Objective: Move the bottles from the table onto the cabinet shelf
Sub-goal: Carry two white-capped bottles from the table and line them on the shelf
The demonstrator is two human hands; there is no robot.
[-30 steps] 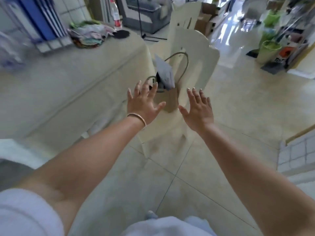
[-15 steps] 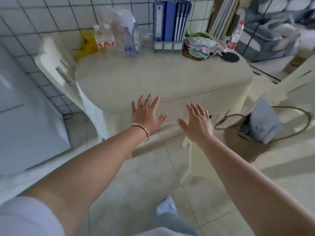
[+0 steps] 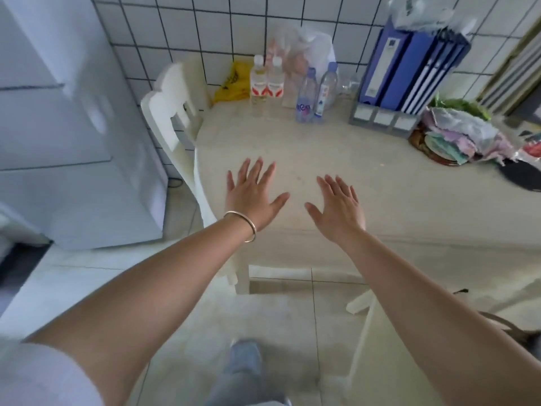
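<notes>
A leg in blue jeans [image 3: 243, 373] shows at the bottom edge, over pale floor tiles [image 3: 190, 326]. Both bare arms reach forward from there. The left hand [image 3: 251, 194] has its fingers straight and spread wide, palm down, holding nothing; a thin metal bangle [image 3: 244, 227] circles its wrist. The right hand [image 3: 339, 206] is just as flat and splayed, also holding nothing. The two hands are side by side with a gap between them, over the near part of the table [image 3: 380, 177]; whether they touch its cloth I cannot tell.

A cream chair [image 3: 172, 118] stands against the table's left side, and a white cabinet [image 3: 73, 127] fills the left of the view beyond it.

The bottles are all at the far edge of the table, close to the tiled wall [image 3: 205, 30], well apart from both hands. Two red-labelled bottles [image 3: 266, 86] stand upright, touching side by side. Just to their right stand a blue-capped bottle [image 3: 306, 98] and a clear bottle [image 3: 325, 89], also upright. A yellow bag [image 3: 231, 83] lies to the left of the group, and a clear plastic bag [image 3: 301, 45] sits behind it.

Further right, blue binders [image 3: 409, 63] stand in a grey rack. A heap of cloths [image 3: 459, 136] lies at the table's right, beside a dark round mat [image 3: 521, 177].
</notes>
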